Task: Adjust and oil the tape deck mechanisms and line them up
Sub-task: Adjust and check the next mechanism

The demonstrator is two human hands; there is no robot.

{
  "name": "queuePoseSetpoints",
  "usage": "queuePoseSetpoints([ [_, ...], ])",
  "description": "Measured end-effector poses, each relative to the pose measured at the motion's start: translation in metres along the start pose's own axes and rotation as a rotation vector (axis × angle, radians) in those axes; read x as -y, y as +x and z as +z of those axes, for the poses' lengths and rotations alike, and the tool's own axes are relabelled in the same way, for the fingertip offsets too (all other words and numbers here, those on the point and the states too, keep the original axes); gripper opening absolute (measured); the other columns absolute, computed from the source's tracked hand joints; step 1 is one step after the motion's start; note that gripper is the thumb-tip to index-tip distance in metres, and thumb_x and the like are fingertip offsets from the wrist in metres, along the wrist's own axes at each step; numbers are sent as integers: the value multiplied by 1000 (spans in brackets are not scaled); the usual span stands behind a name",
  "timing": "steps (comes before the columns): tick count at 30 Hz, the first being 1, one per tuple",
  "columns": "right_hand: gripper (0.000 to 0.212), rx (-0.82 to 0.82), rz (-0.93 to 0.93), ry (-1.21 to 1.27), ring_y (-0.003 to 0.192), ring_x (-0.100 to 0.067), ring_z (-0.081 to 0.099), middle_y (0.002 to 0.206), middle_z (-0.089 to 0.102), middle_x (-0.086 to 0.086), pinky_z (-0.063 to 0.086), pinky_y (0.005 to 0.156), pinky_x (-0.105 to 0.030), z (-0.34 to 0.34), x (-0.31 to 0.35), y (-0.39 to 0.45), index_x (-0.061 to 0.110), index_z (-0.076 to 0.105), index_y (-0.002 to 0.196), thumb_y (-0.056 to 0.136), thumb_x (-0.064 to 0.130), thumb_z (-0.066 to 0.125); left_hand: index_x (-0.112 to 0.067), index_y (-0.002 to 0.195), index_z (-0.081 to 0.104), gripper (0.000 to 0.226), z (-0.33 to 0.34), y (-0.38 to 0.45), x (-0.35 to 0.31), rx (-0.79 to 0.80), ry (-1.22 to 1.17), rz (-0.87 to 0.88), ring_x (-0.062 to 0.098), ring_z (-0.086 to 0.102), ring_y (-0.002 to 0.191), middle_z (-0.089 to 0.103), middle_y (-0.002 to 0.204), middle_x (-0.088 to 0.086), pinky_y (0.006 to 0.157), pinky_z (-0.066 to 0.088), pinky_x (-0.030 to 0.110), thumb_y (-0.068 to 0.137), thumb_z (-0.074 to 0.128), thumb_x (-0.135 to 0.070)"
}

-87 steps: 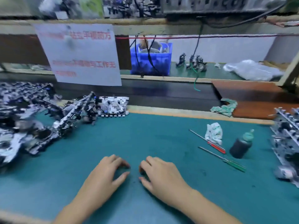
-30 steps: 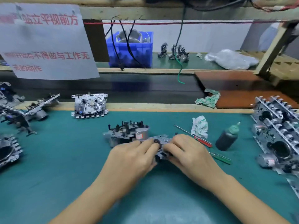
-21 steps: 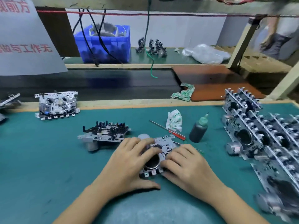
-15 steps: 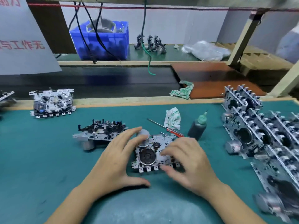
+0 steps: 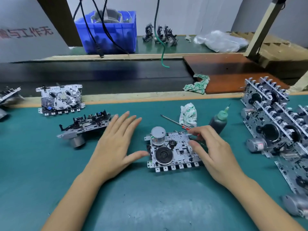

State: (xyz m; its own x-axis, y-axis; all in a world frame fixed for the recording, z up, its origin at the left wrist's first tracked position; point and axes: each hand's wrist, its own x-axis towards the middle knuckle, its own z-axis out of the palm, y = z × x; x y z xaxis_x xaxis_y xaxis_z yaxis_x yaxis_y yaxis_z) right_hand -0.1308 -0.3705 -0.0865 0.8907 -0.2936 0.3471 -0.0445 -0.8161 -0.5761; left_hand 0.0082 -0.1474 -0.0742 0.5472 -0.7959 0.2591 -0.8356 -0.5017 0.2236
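Far off past my left hand [image 5: 115,147], a white sign [image 5: 25,32] hangs at the back with red Chinese characters, "与工作无" readable, the rest cut off by the frame edge. I can read no brand on any of the metal parts.

My left hand lies flat and spread above the green mat [image 5: 150,205], fingers straight, holding nothing; its thumb tip sits just beside the left edge of the tape deck mechanism [image 5: 173,150] between my hands. My right hand [image 5: 215,154] hovers over that mechanism's right side, fingers loosely bent, their tips at or just above the plate; whether they actually press it I cannot tell. It grasps nothing.

The mechanism lies flat, silver motor and black flywheel facing up. Beyond my left fingertips a second mechanism [image 5: 86,127] rests tilted on its motor, and a third [image 5: 60,98] lies farther back. Behind my right hand stand the oil bottle [image 5: 218,122], a crumpled rag [image 5: 188,114] and a red-handled screwdriver [image 5: 175,121], its handle partly hidden by my fingers. To my right, a row of finished mechanisms [image 5: 273,124] runs out of frame.
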Motion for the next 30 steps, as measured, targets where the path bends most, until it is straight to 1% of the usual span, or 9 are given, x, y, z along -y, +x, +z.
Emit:
queuePoseSetpoints([
  [3, 50, -9, 15, 7, 89, 0, 48, 96, 54, 17, 36, 75, -22, -1, 0, 0, 23, 57, 109, 87, 59, 30, -25, 147, 17, 96, 10, -4, -12, 31, -228, 55, 9, 18, 143, 26, 151, -10, 116, 15, 31, 73, 38, -83],
  [5, 52, 5, 27, -1, 89, 2, 47, 95, 54, 17, 34, 74, -21, 0, 0, 0, 23, 56, 109, 86, 60, 27, -44, 144, -3, 109, 16, -4, -20, 96, -368, 39, -8, 14, 138, 10, 145, -35, 113, 13, 16, 61, 55, -84],
  [7, 52, 10, 35, 8, 88, 1, 46, 91, 54, 20, 33, 74, -22, 1, -1, 0, 23, 57, 108, 85, 59, 26, -52, 140, -10, 117, 22, -5, -21, 115, -432, 14, -17, 11, 134, 3, 139, -46, 108, 12, 7, 55, 64, -82],
  [10, 52, 26, 50, 19, 91, 2, 48, 89, 52, 24, 34, 76, -22, 3, -1, -1, 26, 57, 106, 85, 61, 25, -54, 139, 1, 110, 25, -4, -19, 86, -483, -15, -18, 17, 133, 10, 139, -45, 106, 14, 4, 55, 68, -76],
  [13, 51, 33, 49, 16, 93, 2, 49, 92, 51, 27, 36, 80, -23, 4, -1, -3, 28, 57, 106, 85, 62, 25, -51, 137, 16, 102, 26, -3, -19, 65, -529, -38, -16, 24, 132, 22, 142, -37, 106, 18, 4, 54, 72, -70],
  [18, 49, 23, 43, 25, 95, 3, 50, 93, 52, 29, 36, 82, -23, 3, 0, -3, 28, 58, 106, 85, 61, 29, -46, 140, 16, 104, 26, -5, -19, 64, -520, -28, -10, 24, 134, 23, 146, -30, 106, 17, 5, 56, 74, -69],
  [23, 42, -45, 42, 90, 91, 3, 54, 88, 59, 23, 36, 78, -13, 1, 1, -3, 26, 61, 100, 86, 56, 35, -39, 144, 15, 108, 22, -7, -22, 15, -422, 54, -7, 24, 134, 22, 144, -29, 109, 17, 9, 57, 73, -68],
  [27, 34, -70, 57, 131, 89, 1, 57, 88, 62, 20, 41, 78, -19, 1, 1, -4, 30, 60, 97, 85, 54, 38, -30, 146, 23, 102, 20, -6, -24, -27, -363, 71, -3, 30, 130, 31, 142, -19, 108, 20, 11, 62, 69, -68],
  [30, 27, -73, 61, 158, 91, -1, 58, 90, 64, 14, 43, 79, -23, 1, 1, -4, 35, 56, 95, 87, 53, 38, -26, 146, 21, 103, 20, -7, -25, -25, -329, 98, 2, 31, 131, 32, 144, -13, 109, 21, 14, 64, 68, -68],
])
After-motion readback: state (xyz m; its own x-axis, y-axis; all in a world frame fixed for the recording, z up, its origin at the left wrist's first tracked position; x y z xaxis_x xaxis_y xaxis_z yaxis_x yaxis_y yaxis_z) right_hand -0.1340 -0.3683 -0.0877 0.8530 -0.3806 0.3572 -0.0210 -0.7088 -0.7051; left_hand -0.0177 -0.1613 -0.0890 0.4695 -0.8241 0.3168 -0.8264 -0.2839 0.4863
